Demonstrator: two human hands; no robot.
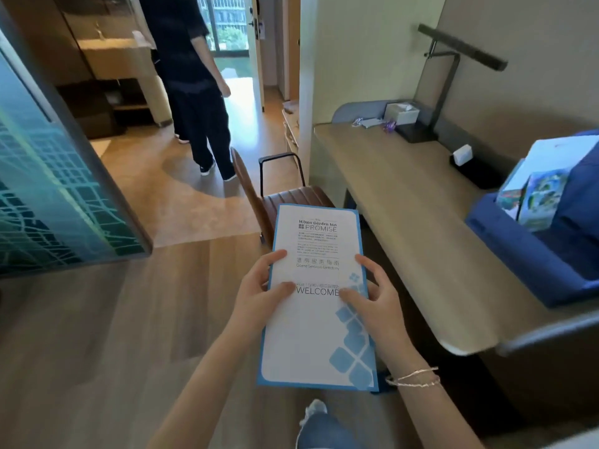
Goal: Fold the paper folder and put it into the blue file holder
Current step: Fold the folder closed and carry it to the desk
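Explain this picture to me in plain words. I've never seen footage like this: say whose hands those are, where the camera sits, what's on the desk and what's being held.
There is no machine here. A person wears a wide-angle camera on the head, looking forward and down, so the two bare arms reaching in from the bottom are their own. The left hand and the right hand hold a paper folder by its long sides, thumbs on the cover. It is white and blue, already folded shut, and reads "WELCOME".

To the right is a desk. On it stands a blue file holder with brochures inside, a tissue box, a desk lamp and a few small items I cannot identify. A brown chair is beside the desk, and another person stands near the doorway, back turned.
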